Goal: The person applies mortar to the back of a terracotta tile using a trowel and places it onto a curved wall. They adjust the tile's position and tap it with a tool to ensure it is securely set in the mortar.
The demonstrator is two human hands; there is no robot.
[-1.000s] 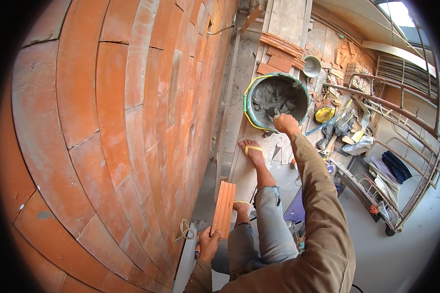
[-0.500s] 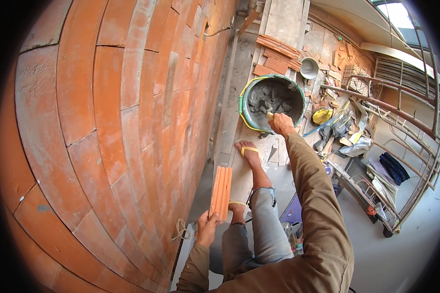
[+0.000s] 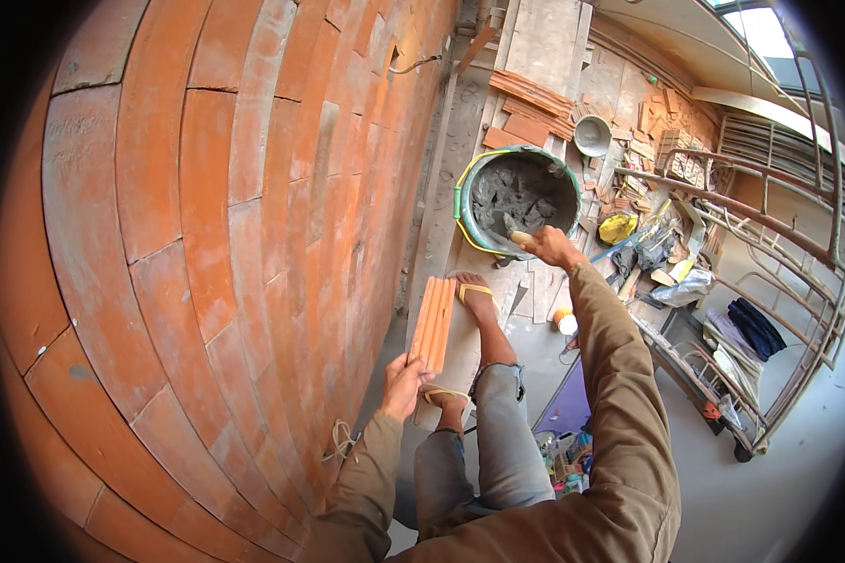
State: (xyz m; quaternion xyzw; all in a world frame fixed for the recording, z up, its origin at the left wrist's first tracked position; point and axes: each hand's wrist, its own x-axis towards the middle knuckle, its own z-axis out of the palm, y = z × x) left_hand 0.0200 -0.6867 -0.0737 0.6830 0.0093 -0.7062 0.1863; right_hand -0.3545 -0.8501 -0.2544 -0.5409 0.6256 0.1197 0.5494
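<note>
In my left hand (image 3: 403, 386) I grip the lower end of a ribbed orange clay tile (image 3: 432, 324), held tilted above the plank by my feet. My right hand (image 3: 556, 248) is closed around the pale handle of a trowel (image 3: 522, 237). The trowel's blade points into a dark green bucket (image 3: 467, 226) with a yellow-green bail handle. Wet grey mortar (image 3: 521, 192) fills much of the bucket, its surface lumpy. Part of the blade is hard to tell from the mortar.
A wall of orange clay tiles (image 3: 202, 188) rises close on my left. Beyond the bucket lie stacked tiles (image 3: 532, 98) and a grey bowl (image 3: 592, 136). Tile scraps, bags and a metal scaffold frame (image 3: 770, 220) stand at right. My sandalled feet rest on a plank (image 3: 465, 352).
My left hand has raised the tile up and slightly right, toward the bucket. My right hand has shifted a little right with the trowel, whose handle now shows more.
</note>
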